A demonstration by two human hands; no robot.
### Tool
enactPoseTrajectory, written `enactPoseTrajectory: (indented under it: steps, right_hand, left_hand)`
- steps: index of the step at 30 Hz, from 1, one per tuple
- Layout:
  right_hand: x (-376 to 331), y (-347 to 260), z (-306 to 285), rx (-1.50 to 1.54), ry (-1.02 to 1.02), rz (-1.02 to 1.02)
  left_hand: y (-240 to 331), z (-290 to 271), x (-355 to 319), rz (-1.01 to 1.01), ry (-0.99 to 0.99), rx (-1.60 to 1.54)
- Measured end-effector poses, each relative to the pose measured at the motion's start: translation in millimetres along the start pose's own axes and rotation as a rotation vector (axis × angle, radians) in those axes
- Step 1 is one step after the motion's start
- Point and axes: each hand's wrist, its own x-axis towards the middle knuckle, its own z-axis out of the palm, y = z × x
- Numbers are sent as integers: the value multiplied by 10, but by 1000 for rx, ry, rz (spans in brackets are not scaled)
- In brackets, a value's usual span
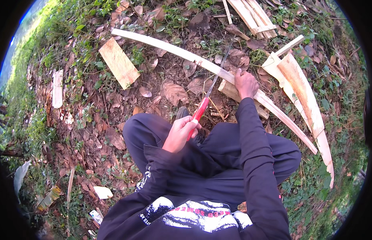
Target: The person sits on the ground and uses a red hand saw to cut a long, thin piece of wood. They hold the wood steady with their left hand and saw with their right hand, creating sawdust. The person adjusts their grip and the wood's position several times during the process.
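Note:
Wrapped around the red handle of a hand saw is my left hand. The saw's thin dark blade slants up and away, crossing a long pale wooden strip. My right hand is closed on this strip just right of the blade, pressing it above a short wooden block. From the far left the strip runs to the near right. The part of the strip under my right hand is hidden. I cannot tell how deep the blade sits in the wood.
A flat board and a smaller pale piece lie at left. Long split slabs rest at right, and stacked slats at the far side. Dry leaves and weeds cover the ground. My bent legs are close below the saw.

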Motion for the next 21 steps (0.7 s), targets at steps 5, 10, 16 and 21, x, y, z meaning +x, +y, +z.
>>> enactPoseTrajectory:
  steps: [5,10,16,21]
  right_hand:
    - [15,-18,0,-18,23,31]
    - [19,-30,-32,-36,14,44]
    - [16,-10,-3,-53,15,24]
    - [6,-6,-3,-75,25,-6]
  left_hand:
    - [39,48,64,15,158,123]
    - [28,74,106,-2,164,112]
    - [-18,113,99,-46,205,119]
    - [-27,193,540,54,226,433]
